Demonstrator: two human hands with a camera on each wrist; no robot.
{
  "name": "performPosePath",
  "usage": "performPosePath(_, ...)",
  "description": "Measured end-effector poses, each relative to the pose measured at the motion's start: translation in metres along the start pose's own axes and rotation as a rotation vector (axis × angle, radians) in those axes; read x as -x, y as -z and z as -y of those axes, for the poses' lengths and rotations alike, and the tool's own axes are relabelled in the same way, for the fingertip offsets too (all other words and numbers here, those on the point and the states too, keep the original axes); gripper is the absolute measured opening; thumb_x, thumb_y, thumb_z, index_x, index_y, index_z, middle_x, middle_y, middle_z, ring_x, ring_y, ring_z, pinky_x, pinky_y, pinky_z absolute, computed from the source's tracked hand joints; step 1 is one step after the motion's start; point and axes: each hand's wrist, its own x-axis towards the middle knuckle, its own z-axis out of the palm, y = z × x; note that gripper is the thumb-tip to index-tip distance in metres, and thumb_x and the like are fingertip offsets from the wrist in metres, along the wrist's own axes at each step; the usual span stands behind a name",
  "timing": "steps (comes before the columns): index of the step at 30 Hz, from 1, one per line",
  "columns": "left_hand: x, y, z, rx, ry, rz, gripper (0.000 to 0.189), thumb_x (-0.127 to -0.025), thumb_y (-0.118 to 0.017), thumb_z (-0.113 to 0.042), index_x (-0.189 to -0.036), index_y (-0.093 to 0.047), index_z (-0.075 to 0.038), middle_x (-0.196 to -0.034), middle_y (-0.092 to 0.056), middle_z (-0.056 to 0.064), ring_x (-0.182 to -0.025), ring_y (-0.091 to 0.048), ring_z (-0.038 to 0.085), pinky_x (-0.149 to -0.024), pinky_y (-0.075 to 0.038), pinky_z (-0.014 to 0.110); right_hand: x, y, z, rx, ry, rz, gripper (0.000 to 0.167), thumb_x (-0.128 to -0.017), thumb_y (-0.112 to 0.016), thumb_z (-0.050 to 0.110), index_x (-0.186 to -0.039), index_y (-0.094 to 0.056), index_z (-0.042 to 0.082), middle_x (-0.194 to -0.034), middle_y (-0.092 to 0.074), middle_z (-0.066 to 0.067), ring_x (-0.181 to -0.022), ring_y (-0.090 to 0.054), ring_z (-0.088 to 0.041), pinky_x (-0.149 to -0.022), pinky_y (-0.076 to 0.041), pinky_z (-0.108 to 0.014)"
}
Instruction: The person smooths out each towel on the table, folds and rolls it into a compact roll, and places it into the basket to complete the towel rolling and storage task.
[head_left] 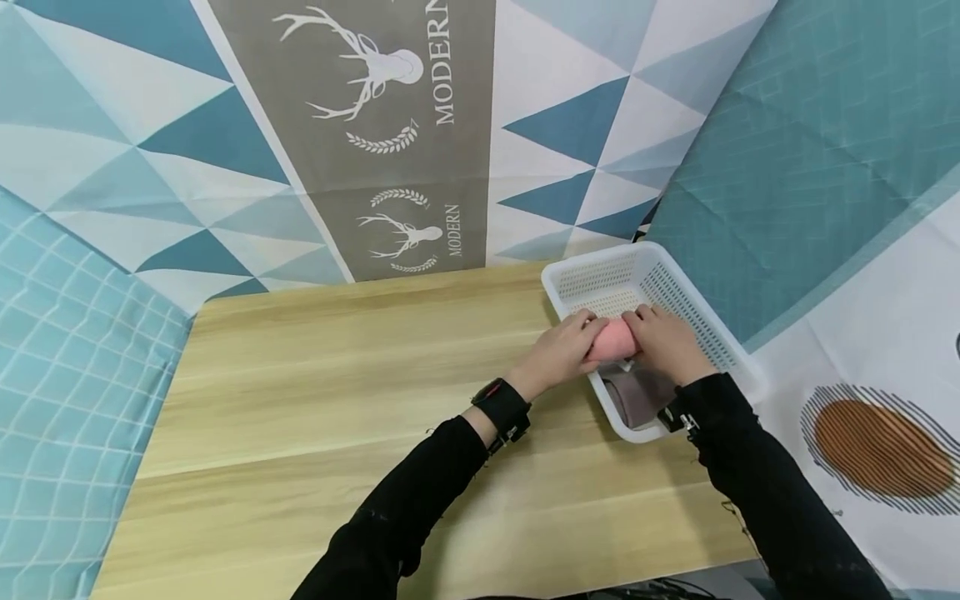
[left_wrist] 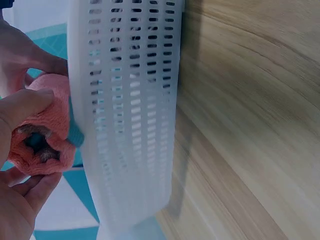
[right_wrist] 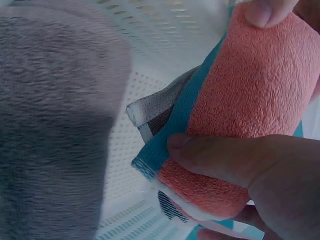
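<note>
A coral-pink rolled towel [head_left: 613, 342] with a teal edge band is held over the white perforated basket [head_left: 716, 329]. My left hand [head_left: 564, 346] grips one end; the left wrist view shows the thumb on top of the rolled towel [left_wrist: 57, 112] and fingers beneath its hollow spiral end. At the other end my right hand [head_left: 670, 342] grips it, and in the right wrist view the thumb presses along the teal band. A grey-brown folded towel [head_left: 633, 396] lies in the near part of the basket. Partly hidden below the coral roll is a grey-and-white cloth [right_wrist: 162, 102].
The basket stands at the right side of a wooden table [head_left: 315, 400]. Patterned cloth [head_left: 555, 117] hangs behind the table's back edge. Blue checked cloth [head_left: 67, 375] is on the left, and a white cloth with a brown oval [head_left: 885, 446] is on the right.
</note>
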Motion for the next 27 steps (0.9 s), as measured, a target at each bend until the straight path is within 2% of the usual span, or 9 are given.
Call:
performPosePath(3,-0.004,-0.002,-0.005,-0.013,0.004,0.015,0.064,-0.091,-0.072,-0.035,-0.143,-0.049,-0.007,-0.128,-0.054,0.009,-0.11,-0.058,0.018,-0.096,-0.048,0.028,0.005,-0.006,-0.003,-0.006,-0.01,0.002,0.052,-0.074,-0.083,0.008,-0.118,-0.059,-0.005,-0.106,-0.061,-0.025,-0.095,-0.058,-0.041,-0.08,-0.05,-0.056)
performPosePath(6,-0.009,-0.005,-0.009,-0.032,0.011,0.008,0.064,-0.091,-0.072,-0.037,-0.143,-0.049,-0.008,-0.127,-0.055,0.007,-0.11,-0.058,0.017,-0.093,-0.05,0.027,0.008,-0.009,-0.006,-0.007,-0.02,-0.03,0.05,-0.076,-0.081,0.003,-0.119,-0.057,-0.006,-0.106,-0.06,-0.027,-0.096,-0.057,-0.043,-0.08,-0.049,-0.057)
performPosePath(13,-0.012,-0.017,-0.017,-0.046,0.088,-0.016,0.055,-0.093,-0.07,-0.033,-0.139,-0.053,-0.006,-0.122,-0.057,0.008,-0.102,-0.063,0.017,-0.083,-0.055,0.027,0.013,-0.015,-0.003,0.018,-0.033,-0.074,0.04,-0.088,-0.066,-0.005,-0.124,-0.05,-0.009,-0.113,-0.057,-0.03,-0.105,-0.055,-0.048,-0.085,-0.048,-0.059)
performPosePath(17,-0.011,-0.023,-0.022,-0.105,0.106,-0.005,0.051,-0.091,-0.071,-0.036,-0.131,-0.057,-0.006,-0.114,-0.06,0.007,-0.09,-0.065,0.017,-0.074,-0.056,0.028,0.016,-0.021,-0.001,0.027,-0.061,-0.025,0.037,-0.09,-0.062,-0.004,-0.125,-0.05,-0.008,-0.116,-0.056,-0.03,-0.108,-0.055,-0.047,-0.085,-0.049,-0.058)
performPosePath(20,-0.01,-0.03,-0.026,-0.16,0.103,0.047,0.055,-0.089,-0.072,-0.043,-0.128,-0.057,-0.007,-0.11,-0.062,0.006,-0.084,-0.066,0.016,-0.07,-0.056,0.028,0.017,-0.027,-0.003,-0.016,-0.082,0.073,0.039,-0.09,-0.06,-0.006,-0.128,-0.051,-0.007,-0.12,-0.057,-0.03,-0.111,-0.054,-0.048,-0.088,-0.048,-0.059)
performPosePath(22,-0.01,-0.033,-0.029,-0.196,0.099,0.088,0.056,-0.089,-0.07,-0.048,-0.127,-0.059,-0.009,-0.111,-0.063,0.005,-0.088,-0.066,0.016,-0.076,-0.056,0.029,0.018,-0.027,-0.003,-0.06,-0.1,0.147,0.042,-0.09,-0.057,-0.007,-0.132,-0.052,-0.008,-0.124,-0.057,-0.03,-0.115,-0.053,-0.048,-0.094,-0.045,-0.059)
performPosePath(24,-0.012,-0.035,-0.031,-0.209,0.116,0.132,0.052,-0.09,-0.068,-0.051,-0.123,-0.063,-0.011,-0.111,-0.067,0.003,-0.093,-0.067,0.016,-0.091,-0.052,0.032,0.017,-0.027,-0.004,-0.112,-0.117,0.211,0.043,-0.091,-0.055,-0.006,-0.134,-0.051,-0.008,-0.128,-0.056,-0.03,-0.118,-0.052,-0.049,-0.099,-0.043,-0.059)
performPosePath(27,-0.016,-0.036,-0.031,-0.229,0.171,0.188,0.045,-0.092,-0.062,-0.054,-0.116,-0.069,-0.016,-0.11,-0.072,-0.001,-0.106,-0.066,0.016,-0.111,-0.038,0.038,0.015,-0.025,-0.006,-0.173,-0.136,0.263,0.045,-0.092,-0.055,-0.002,-0.137,-0.05,-0.008,-0.133,-0.054,-0.03,-0.122,-0.051,-0.05,-0.103,-0.041,-0.059)
